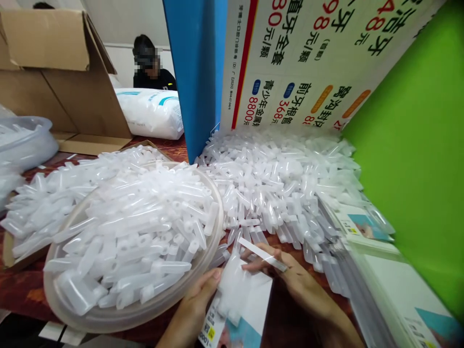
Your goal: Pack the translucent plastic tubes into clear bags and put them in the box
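Note:
At the lower middle, my left hand (198, 305) grips a printed card (259, 311) by its left side, thumb on top. The card is white with a blue patch, a yellow mark and print along its lower edge. Over its face lies a translucent white plastic piece (234, 285), smeared a little by motion. My right hand (290, 278) is at the card's upper right, its fingers closed around a narrow white strip (266, 254). One right fingertip touches or nearly touches the plastic piece. Its other fingers are partly hidden.
A round plastic tub (58, 309) heaped with translucent tube-shaped pieces stands left. A large pile (282, 188) of similar pieces lies ahead, against a printed board (290, 67). Stacked cards (402, 290) lie right by a green panel (416, 169). A cardboard box (87, 92) and a person (154, 72) are behind.

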`<state>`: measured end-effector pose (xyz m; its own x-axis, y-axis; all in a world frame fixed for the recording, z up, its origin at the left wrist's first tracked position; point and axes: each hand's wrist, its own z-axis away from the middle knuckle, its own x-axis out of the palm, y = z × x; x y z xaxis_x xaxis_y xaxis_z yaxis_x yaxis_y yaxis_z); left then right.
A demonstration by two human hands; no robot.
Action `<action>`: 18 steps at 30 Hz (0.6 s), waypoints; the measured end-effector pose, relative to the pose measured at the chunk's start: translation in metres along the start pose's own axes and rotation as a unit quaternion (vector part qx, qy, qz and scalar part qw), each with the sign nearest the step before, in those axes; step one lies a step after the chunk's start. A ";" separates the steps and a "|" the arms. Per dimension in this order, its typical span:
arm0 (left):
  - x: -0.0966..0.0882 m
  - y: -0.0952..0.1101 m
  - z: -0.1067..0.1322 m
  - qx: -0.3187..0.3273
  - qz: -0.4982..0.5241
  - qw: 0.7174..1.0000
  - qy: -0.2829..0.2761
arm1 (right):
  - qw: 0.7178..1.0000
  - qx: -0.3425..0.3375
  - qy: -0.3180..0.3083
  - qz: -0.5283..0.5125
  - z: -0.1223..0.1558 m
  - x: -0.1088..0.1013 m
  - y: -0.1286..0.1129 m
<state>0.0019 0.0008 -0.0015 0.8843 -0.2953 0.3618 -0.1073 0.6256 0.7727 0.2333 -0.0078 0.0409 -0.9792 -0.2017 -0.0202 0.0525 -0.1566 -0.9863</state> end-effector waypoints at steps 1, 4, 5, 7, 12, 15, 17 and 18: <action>0.000 0.000 0.000 0.010 -0.006 1.000 -0.005 | 1.000 0.006 -0.011 -0.004 0.002 0.000 -0.001; 0.001 0.001 0.000 0.045 -0.021 0.998 -0.025 | 0.999 0.006 -0.010 -0.030 0.007 0.000 -0.001; 0.002 0.002 0.000 0.052 -0.029 0.998 -0.029 | 0.999 -0.002 0.000 -0.042 0.008 0.000 0.000; 0.004 0.004 0.000 0.067 -0.046 0.996 -0.027 | 0.998 -0.016 0.013 -0.056 0.007 0.002 0.002; 0.003 0.003 -0.002 0.107 -0.083 0.990 -0.022 | 0.997 -0.024 0.002 -0.074 0.004 0.009 0.001; 0.003 0.001 -0.001 0.141 -0.101 0.984 -0.049 | 0.997 -0.046 -0.006 -0.066 0.011 0.011 -0.004; 0.003 0.002 0.001 0.161 -0.099 0.980 -0.058 | 0.998 -0.048 -0.034 -0.002 0.018 0.012 -0.009; 0.003 0.003 0.003 0.166 -0.095 0.979 -0.062 | 0.997 -0.046 -0.045 0.039 0.021 0.013 -0.012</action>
<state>0.0034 -0.0005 0.0034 0.8425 -0.4825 0.2395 -0.1065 0.2866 0.9521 0.2238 -0.0292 0.0558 -0.9513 -0.2957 -0.0873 0.1063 -0.0488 -0.9931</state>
